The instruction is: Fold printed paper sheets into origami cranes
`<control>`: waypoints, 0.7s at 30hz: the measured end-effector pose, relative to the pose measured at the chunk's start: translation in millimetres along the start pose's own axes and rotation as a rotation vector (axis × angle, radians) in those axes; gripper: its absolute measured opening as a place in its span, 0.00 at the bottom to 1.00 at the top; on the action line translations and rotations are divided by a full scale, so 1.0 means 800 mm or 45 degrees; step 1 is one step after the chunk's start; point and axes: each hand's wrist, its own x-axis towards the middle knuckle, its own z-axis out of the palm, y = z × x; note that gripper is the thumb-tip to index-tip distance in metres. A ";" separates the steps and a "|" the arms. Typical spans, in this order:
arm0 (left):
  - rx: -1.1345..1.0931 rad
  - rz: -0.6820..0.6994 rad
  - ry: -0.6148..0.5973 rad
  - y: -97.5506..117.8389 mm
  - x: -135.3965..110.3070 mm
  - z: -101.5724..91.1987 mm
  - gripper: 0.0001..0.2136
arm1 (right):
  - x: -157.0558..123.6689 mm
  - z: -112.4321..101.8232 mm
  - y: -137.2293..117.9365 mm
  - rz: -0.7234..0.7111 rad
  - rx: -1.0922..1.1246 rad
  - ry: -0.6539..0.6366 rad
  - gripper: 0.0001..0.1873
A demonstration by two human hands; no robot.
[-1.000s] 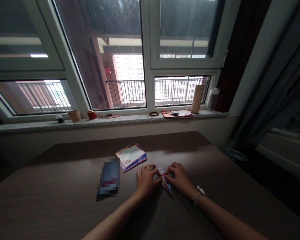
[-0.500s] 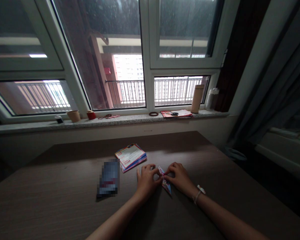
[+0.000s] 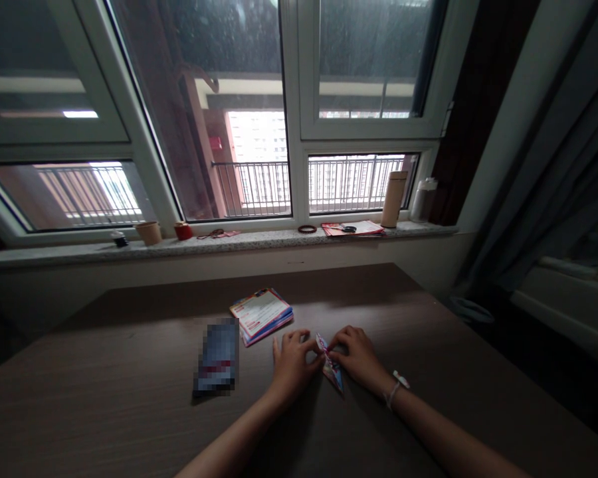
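A small folded piece of printed paper (image 3: 334, 376), narrow and pointed at its near end, is held between my two hands just above or on the brown table. My left hand (image 3: 295, 362) pinches its left side between thumb and fingers. From the right, my right hand (image 3: 356, 352) pinches the same paper, thumb and forefinger close to its middle. A bracelet (image 3: 395, 390) circles my right wrist. Beyond my left hand lies a stack of printed paper sheets (image 3: 262, 315). The fingertips partly hide the paper's middle.
Left of my hands, a blurred-out dark blue item (image 3: 217, 358) lies on the table (image 3: 104, 398). Along the windowsill (image 3: 264, 240) stand a paper cup (image 3: 149, 232), a red spool-like item (image 3: 183, 230), a bracelet-like ring (image 3: 307, 229), scissors (image 3: 347, 229) on papers, and a tan bottle (image 3: 393, 199).
The view has tilted slightly, so everything sits a little lower. My hands keep their pinch on the folded paper, whose near part looks slightly more spread.
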 end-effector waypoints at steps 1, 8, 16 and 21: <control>0.001 0.000 0.000 0.000 0.000 0.000 0.05 | 0.001 0.000 0.000 0.005 -0.002 -0.011 0.05; 0.035 -0.021 -0.010 -0.001 -0.001 0.001 0.06 | 0.003 0.000 0.003 0.029 -0.004 -0.053 0.07; 0.048 -0.009 0.002 0.002 -0.005 -0.003 0.06 | 0.002 -0.001 0.009 0.000 0.041 -0.033 0.07; 0.022 -0.001 -0.032 -0.001 -0.003 -0.007 0.06 | 0.001 -0.004 0.007 0.000 0.047 -0.044 0.07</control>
